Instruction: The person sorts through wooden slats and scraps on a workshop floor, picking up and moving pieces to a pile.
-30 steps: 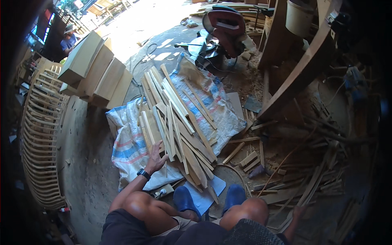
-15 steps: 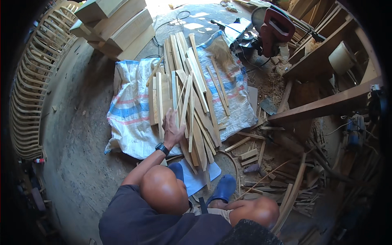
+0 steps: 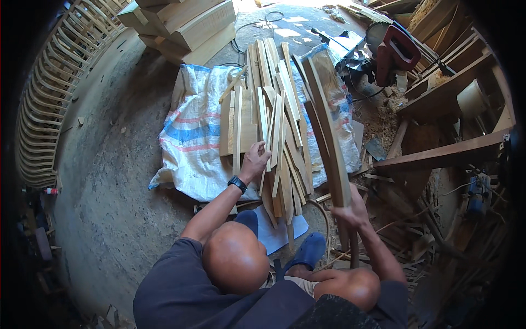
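Note:
Upright in my right hand (image 3: 353, 213) are several long wooden pieces (image 3: 329, 137), gripped near their lower ends. Their tops lean toward the far left, over the right side of the sack sheet. My left hand (image 3: 256, 160), with a watch on its wrist, is closed at the near end of a thin pale wooden strip (image 3: 262, 118); the fingertips are partly hidden. Beneath and around it lies a heap of wooden strips (image 3: 287, 181) of different lengths. A wide board (image 3: 249, 133) lies flat just beyond that hand.
The heap rests on a white woven sack sheet (image 3: 189, 159) with blue and red stripes. A red circular saw (image 3: 394, 55) stands far right. Stacked timber blocks (image 3: 192, 30) are far left, beside a row of curved wooden slats (image 3: 46, 115). Offcuts and shelving (image 3: 455, 148) line the right.
My right hand has come into view, holding long wooden pieces upright. My left hand has closed at a thin strip, and the whole view has shifted.

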{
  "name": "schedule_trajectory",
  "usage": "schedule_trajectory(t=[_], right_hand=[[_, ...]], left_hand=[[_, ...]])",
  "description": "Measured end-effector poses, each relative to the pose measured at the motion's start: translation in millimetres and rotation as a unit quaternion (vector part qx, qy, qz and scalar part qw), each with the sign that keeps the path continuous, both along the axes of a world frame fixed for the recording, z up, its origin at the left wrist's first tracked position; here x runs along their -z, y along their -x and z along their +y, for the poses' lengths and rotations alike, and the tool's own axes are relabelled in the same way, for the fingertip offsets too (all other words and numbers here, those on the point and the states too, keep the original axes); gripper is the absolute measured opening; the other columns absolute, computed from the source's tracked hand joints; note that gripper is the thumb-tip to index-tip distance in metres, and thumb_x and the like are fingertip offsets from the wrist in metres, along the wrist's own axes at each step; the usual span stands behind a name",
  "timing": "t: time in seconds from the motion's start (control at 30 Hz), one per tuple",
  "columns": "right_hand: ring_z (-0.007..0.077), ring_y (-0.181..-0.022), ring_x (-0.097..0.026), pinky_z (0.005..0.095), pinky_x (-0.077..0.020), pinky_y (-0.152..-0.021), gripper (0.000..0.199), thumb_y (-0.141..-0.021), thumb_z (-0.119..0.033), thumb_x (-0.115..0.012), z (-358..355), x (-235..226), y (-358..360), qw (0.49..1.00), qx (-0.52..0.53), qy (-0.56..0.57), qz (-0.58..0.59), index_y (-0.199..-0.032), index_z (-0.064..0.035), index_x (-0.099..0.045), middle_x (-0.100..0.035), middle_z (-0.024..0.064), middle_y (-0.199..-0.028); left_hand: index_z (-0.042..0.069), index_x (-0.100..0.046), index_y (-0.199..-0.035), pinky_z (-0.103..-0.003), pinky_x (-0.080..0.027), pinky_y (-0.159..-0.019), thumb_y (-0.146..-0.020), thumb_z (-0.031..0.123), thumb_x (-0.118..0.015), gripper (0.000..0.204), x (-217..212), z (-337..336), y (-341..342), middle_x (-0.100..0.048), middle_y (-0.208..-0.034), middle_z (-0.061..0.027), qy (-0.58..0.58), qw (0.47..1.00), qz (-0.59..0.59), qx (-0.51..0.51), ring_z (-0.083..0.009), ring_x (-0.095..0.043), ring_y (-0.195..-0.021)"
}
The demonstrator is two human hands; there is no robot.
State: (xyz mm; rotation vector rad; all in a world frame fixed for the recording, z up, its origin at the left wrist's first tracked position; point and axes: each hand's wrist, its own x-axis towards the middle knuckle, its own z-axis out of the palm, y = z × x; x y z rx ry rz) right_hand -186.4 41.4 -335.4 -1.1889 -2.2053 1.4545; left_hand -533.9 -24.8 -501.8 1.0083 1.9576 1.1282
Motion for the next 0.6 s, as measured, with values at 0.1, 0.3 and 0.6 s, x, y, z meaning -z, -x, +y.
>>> schedule_trajectory(t=[0.1,0.3,0.6], right_hand=[[0.0255,-0.103,-0.059,0.0368,-0.0496,-0.091,0.070,-0.068,-0.024,-0.077,33,27,113,0.993,-0.033,0.077,0.083,-0.126,0.0043,-0.050,-0.058,0.0173,-0.114],[0.0446,-0.136,-0.036,0.0428,-0.0345,-0.112,0.107,-0.080,-0.054,-0.069,31,110,217,0.981,-0.114,-0.060,-0.146,-0.145,0.0131,-0.018,-0.027,0.0386,-0.147],[0.0448,-0.131,-0.041,0.0467,-0.0350,-0.110,0.058,-0.085,-0.035,-0.066,-41,126,107,0.985,-0.157,-0.062,0.026,-0.122,0.0074,-0.051,-0.042,0.0325,-0.139]], left_hand=[[-0.003,-0.049,-0.135,-0.033,-0.044,-0.102,-0.096,0.035,-0.056,0.055,27,-11,11,-0.059,-0.128,-0.0162,-0.099,0.977,-0.181,-0.047,-0.0242,-0.056,-0.120],[-0.007,-0.016,-0.150,-0.040,-0.013,-0.120,-0.090,0.062,-0.053,0.098,-5,20,29,-0.017,-0.156,-0.0270,-0.061,0.998,0.008,-0.007,-0.0355,-0.014,-0.147],[-0.003,-0.022,-0.151,-0.041,-0.010,-0.121,-0.090,0.045,-0.062,0.087,45,5,62,-0.013,-0.158,-0.0260,0.008,0.967,0.248,0.051,-0.0357,-0.011,-0.148]])
